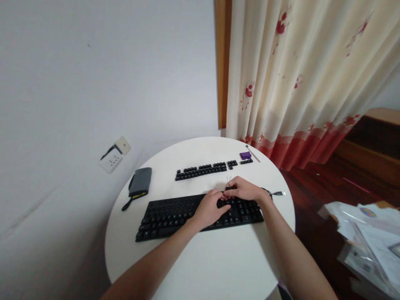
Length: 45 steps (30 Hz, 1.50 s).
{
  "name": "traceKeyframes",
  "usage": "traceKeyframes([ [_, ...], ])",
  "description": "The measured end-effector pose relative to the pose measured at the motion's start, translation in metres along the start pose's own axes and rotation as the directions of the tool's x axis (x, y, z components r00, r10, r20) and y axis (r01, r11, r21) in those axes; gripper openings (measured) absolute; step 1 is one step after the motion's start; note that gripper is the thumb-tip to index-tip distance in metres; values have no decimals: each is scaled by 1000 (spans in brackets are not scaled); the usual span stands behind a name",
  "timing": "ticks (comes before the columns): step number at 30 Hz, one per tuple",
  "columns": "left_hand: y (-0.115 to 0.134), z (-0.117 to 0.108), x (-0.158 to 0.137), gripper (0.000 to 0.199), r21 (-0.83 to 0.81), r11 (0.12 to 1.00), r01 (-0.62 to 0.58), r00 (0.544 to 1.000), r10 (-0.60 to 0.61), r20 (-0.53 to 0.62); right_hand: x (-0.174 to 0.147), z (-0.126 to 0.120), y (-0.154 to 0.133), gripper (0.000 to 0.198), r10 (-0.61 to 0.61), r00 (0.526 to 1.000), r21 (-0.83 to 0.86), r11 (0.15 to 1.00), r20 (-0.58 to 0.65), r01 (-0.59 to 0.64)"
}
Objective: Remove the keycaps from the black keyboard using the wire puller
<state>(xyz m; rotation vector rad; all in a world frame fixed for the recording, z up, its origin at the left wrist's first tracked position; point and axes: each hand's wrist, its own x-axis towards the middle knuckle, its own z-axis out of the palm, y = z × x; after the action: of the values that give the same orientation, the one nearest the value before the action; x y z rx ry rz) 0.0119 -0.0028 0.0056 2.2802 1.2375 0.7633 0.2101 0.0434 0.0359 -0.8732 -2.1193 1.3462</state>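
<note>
A black keyboard (175, 212) lies across the white table under both hands. Its upper rows on the left show bare key positions, while keycaps cover the lower rows. My right hand (242, 189) is closed over the keyboard's upper right part, pinching a keycap puller (228, 179) whose thin wire prongs stick up past the fingers. My left hand (211, 208) rests palm down on the keys, thumb spread from the fingers, its fingertips close by the right hand's. Beyond them, loose black keycaps (201, 171) are laid out in rows on the table.
On the round white table (215, 258) sit a grey pouch (142, 181) at left, a purple cloth (245, 155) and a slim brush (253, 154) at back right. A USB plug (279, 193) lies near the right edge. Plastic bags (365, 233) are on the right.
</note>
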Motion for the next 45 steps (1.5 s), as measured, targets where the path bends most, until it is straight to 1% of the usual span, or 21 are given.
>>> traceKeyframes([
  [4,-4,4,2,14,-19,999,38,999,-38,-15,2,1,3,28,16,1000,-5,1000,-17,-16],
  [9,-3,6,3,13,8,998,65,998,-65,-3,6,5,3,30,20,998,-25,999,-54,-21],
  [13,0,5,3,11,17,998,64,998,-64,-4,9,8,4,32,40,996,-19,999,-85,-42],
  [16,2,4,2,9,-14,998,59,998,-59,-15,10,9,4,34,38,992,5,999,-118,-38],
  [19,5,1,1,8,-55,997,46,997,-49,-61,11,10,3,35,3,986,14,1000,-169,-1],
  [22,6,-2,0,8,-52,998,40,991,-47,-129,13,10,3,36,-58,975,-41,998,-214,50],
  [24,5,-3,0,14,-13,999,37,985,-38,-170,15,12,5,38,-57,971,-51,998,-234,47],
  [26,4,-4,-1,23,53,998,31,979,-19,-203,16,14,7,40,-18,971,-17,1000,-237,14],
  [29,5,-7,-2,34,168,986,21,977,15,-212,18,16,9,40,14,970,25,1000,-241,-8],
  [31,8,-10,-2,30,250,968,-2,983,48,-178,18,18,8,39,1,966,25,1000,-259,6],
  [33,11,-14,-2,21,323,946,-29,988,76,-132,19,19,6,39,-15,961,10,1000,-276,19],
  [36,12,-17,-2,13,385,922,-48,991,92,-96,20,19,4,38,-25,956,2,1000,-292,26],
  [41,10,-18,-1,13,390,919,-55,988,107,-111,21,20,5,37,-26,952,18,999,-304,33],
  [45,10,-16,0,13,352,934,-63,980,123,-154,21,20,5,37,-53,952,-37,998,-302,44],
])
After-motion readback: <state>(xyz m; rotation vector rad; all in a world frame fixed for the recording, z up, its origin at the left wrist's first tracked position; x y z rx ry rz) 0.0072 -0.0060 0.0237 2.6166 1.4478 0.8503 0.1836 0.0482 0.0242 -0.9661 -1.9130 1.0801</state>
